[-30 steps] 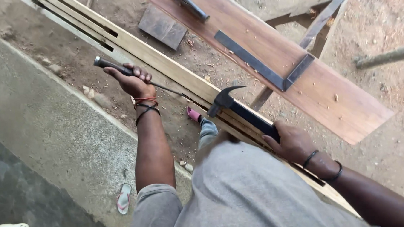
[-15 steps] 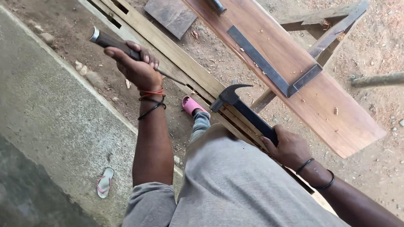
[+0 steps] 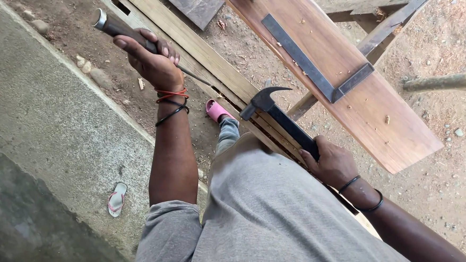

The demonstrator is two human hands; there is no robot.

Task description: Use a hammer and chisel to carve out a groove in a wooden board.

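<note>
Nearest, the person's grey-clad body fills the lower middle and hides the near end of the frame (image 3: 225, 78), a set of long pale wooden strips running from far left toward the near right. The right hand (image 3: 333, 163) is clamped on the black handle of a claw hammer (image 3: 274, 113), its head hanging just over the strips. The left hand (image 3: 152, 58), well apart from the right and farther off, is closed round a chisel (image 3: 124, 30); its thin blade points down toward the strips, and whether the tip touches them cannot be made out. A pink sandal (image 3: 217, 110) shows beside the frame. Left lies open concrete floor (image 3: 42, 135) with a loose flip-flop (image 3: 117, 198). Farther right, a brown plank (image 3: 348, 103) carries a metal square (image 3: 315, 68); its far end is cut off. Beyond lies sandy ground.
</note>
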